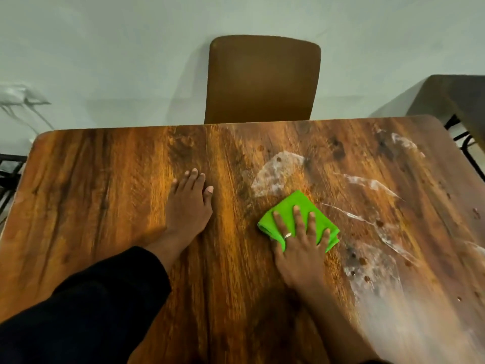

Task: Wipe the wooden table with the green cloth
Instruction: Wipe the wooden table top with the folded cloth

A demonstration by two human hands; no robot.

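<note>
The wooden table (105, 179) fills the lower part of the view, with dark grain. White smears and small brown drops (372, 264) mark its right half. A folded green cloth (291, 206) lies on the table right of centre. My right hand (301, 245) presses flat on the cloth with fingers spread; a ring shows on one finger. My left hand (187, 206) rests flat on the bare wood to the left of the cloth, fingers together, holding nothing. A dark sleeve covers my left forearm.
A brown chair (262, 80) stands against the table's far edge, in front of a pale wall. Another dark table (456, 98) with black legs is at the far right. Black metal framing (10, 172) shows beyond the left edge.
</note>
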